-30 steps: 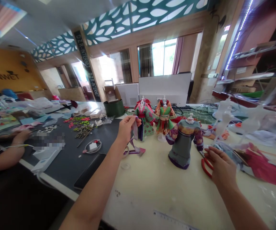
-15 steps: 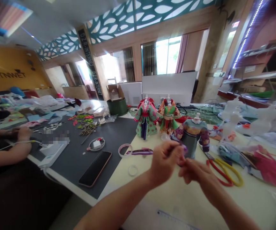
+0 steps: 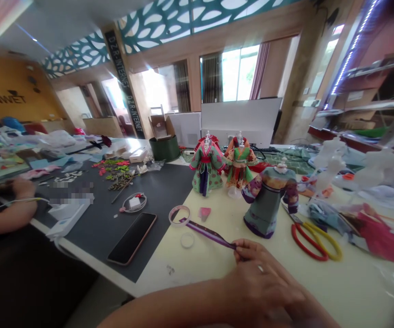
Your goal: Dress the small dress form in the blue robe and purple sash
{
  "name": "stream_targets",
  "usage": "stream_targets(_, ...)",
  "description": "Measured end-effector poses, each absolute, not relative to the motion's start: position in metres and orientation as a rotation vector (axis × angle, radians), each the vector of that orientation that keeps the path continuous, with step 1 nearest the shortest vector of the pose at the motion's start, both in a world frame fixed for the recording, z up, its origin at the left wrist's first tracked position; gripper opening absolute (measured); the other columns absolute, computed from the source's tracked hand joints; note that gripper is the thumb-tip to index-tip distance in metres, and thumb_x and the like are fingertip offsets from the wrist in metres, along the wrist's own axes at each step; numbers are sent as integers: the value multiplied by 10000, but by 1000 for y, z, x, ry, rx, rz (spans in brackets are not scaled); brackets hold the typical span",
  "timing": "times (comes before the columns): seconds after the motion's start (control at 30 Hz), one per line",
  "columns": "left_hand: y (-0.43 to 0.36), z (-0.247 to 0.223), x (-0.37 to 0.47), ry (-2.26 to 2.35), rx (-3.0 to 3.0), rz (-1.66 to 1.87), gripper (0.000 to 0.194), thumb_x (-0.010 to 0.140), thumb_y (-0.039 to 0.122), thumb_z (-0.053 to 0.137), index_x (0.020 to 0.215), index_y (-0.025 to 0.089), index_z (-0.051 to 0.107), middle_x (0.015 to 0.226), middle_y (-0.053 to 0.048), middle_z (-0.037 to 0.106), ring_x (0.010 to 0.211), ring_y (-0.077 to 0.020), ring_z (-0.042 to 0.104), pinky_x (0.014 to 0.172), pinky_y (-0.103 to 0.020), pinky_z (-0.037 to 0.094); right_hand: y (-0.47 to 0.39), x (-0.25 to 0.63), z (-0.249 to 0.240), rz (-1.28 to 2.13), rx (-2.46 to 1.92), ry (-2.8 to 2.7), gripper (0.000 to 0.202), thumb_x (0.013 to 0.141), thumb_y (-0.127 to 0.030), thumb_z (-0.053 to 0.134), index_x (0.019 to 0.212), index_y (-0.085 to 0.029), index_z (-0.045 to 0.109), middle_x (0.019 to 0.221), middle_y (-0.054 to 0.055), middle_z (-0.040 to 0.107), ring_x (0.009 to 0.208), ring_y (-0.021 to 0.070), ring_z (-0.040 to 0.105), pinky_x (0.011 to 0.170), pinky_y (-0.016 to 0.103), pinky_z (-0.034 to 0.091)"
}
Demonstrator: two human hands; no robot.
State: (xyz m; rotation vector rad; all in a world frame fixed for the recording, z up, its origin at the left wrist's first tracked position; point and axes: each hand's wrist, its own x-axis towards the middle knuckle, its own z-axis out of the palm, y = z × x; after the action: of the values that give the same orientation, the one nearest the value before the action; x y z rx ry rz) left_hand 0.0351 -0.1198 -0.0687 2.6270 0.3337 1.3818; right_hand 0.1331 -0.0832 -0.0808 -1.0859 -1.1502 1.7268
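Observation:
A narrow purple fabric strip (image 3: 208, 233) stretches across the table, its far end by the roll of tape (image 3: 179, 215). My right hand (image 3: 251, 255) pinches the strip's near end between thumb and fingers. Crossing in front of it is my left hand (image 3: 268, 291), blurred, with its fingers too smeared to show what they hold. Just beyond my hands stands a small dress form in a grey-green robe (image 3: 265, 207) with purple patterned sleeves. A pink scrap (image 3: 204, 213) and a clear ring (image 3: 187, 240) lie close to the strip.
Red-and-yellow-handled scissors (image 3: 314, 241) rest to the right, near crumpled fabric (image 3: 370, 228). Two dressed miniature forms (image 3: 206, 171) stand behind. A phone (image 3: 132, 239), a coiled cable (image 3: 133, 202) and a power strip (image 3: 72, 216) occupy the left, near another person's arm (image 3: 19, 207).
My hands have come down toward me, the left crossing over the right. The strip's near end is now in my right hand and angled nearer. The robed form is less covered.

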Motion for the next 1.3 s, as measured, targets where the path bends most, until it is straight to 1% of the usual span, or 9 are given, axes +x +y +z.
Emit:
stream_targets(0.07, -120, -58, 6, 538, 2531, 1413, 449, 819, 488, 510, 1142, 177, 488, 958, -101, 641, 900, -214, 602, 850, -324, 465, -84, 132, -81, 1932, -991, -1024, 218, 615, -309, 711, 746, -168, 608, 608, 23, 574, 531, 124, 523, 502, 243, 398)
stream_targets(0.17, -106, -49, -52, 1217, 2357, 1381, 241, 879, 315, 458, 1084, 204, 521, 1005, -86, 613, 937, -204, 571, 841, -334, 451, -85, 132, -81, 2020, -890, -900, 218, 655, -311, 678, 742, -151, 558, 588, -15, 535, 501, 82, 484, 511, 207, 386)
stream_targets(0.3, -71, -66, -120, 1958, 2300, 1125, 270, 842, 340, 486, 1025, 152, 550, 951, -91, 607, 902, -271, 559, 843, -405, 423, -83, 132, -83, 1953, -922, -907, 299, 628, -291, 694, 829, -161, 515, 586, -48, 494, 478, 74, 455, 505, 220, 405)
stream_targets(0.4, -51, -88, -145, 1999, 2429, 713, 284, 832, 359, 470, 1027, 170, 550, 1117, -75, 563, 981, -281, 540, 851, -396, 418, -80, 133, -87, 1913, -904, -979, 409, 602, -228, 696, 961, -158, 513, 570, -71, 458, 452, 59, 396, 476, 217, 393)
stream_targets(0.53, -43, -106, -154, 2128, 2496, 510, 285, 837, 367, 383, 866, 186, 602, 1023, -89, 595, 1015, -283, 532, 784, -367, 440, -78, 135, -91, 1854, -947, -1024, 462, 541, -182, 690, 969, -161, 516, 602, -76, 463, 421, 40, 354, 406, 204, 325)
stream_targets(0.8, -32, -119, -169, 2215, 2405, 526, 393, 844, 422, 289, 886, 184, 598, 1013, -95, 613, 848, -261, 586, 743, -370, 442, -76, 138, -85, 1804, -1197, -1107, 149, 677, -267, 606, 770, -158, 567, 502, -67, 452, 364, 23, 271, 372, 203, 185)
stream_targets(1.07, -34, -113, -165, 2280, 2214, 612, 416, 843, 443, 290, 973, 176, 581, 1036, -95, 602, 847, -287, 586, 713, -378, 432, -73, 144, -82, 1693, -1154, -1149, 173, 731, -292, 546, 629, -174, 470, 451, -69, 404, 367, 36, 267, 372, 198, 207)
stream_targets(1.17, -37, -106, -163, 2277, 1948, 716, 355, 840, 449, 334, 978, 213, 559, 912, -59, 629, 792, -265, 595, 646, -332, 423, -72, 146, -79, 1638, -1173, -1152, 217, 755, -332, 534, 626, -182, 446, 449, -70, 386, 370, 40, 251, 373, 200, 205)
stream_targets(1.3, -38, -99, -158, 2139, 1601, 1015, 289, 791, 436, 448, 974, 233, 542, 813, -16, 636, 811, -225, 606, 699, -295, 431, -70, 147, -78, 1528, -1291, -1196, 211, 768, -323, 496, 621, -181, 440, 456, -62, 386, 374, 49, 272, 381, 204, 230)
